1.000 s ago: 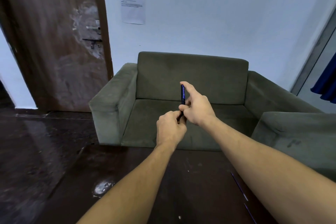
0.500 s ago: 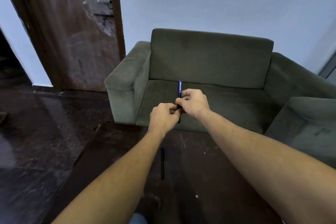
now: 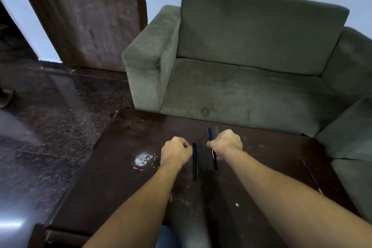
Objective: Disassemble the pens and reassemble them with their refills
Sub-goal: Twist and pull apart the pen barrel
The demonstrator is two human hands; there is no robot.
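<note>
Head view, looking down onto a dark wooden table [image 3: 112,177] set against a grey-green sofa [image 3: 251,50]; a brown door [image 3: 90,16] stands at far left.

A pale round scuff [image 3: 143,159] marks the table left of centre, toward its far edge. Just right of it, the left hand [image 3: 174,153] is curled in a loose fist, fingers pressed together; whether it pinches anything cannot be told. Its knuckles sit just beside the top end of a black pen part [image 3: 194,162], a slim dark tube lying flat on the table, running from the far side toward the near edge.

Right of that, the right hand [image 3: 225,144] is closed on a dark pen [image 3: 211,148], fingers wrapped around its middle. The pen is slim, black below the fist and blue-tinted at the upper end, tilted slightly, its lower tip close to the table; contact cannot be told. Near the table's right edge lies a thin bluish refill [image 3: 311,175], well apart from both hands.

Versus 0.5 s ago: the hands then met on one pen held up in front of the sofa seat; now they are apart and low over the table, only the right keeping the pen. The camera has pitched downward.
</note>
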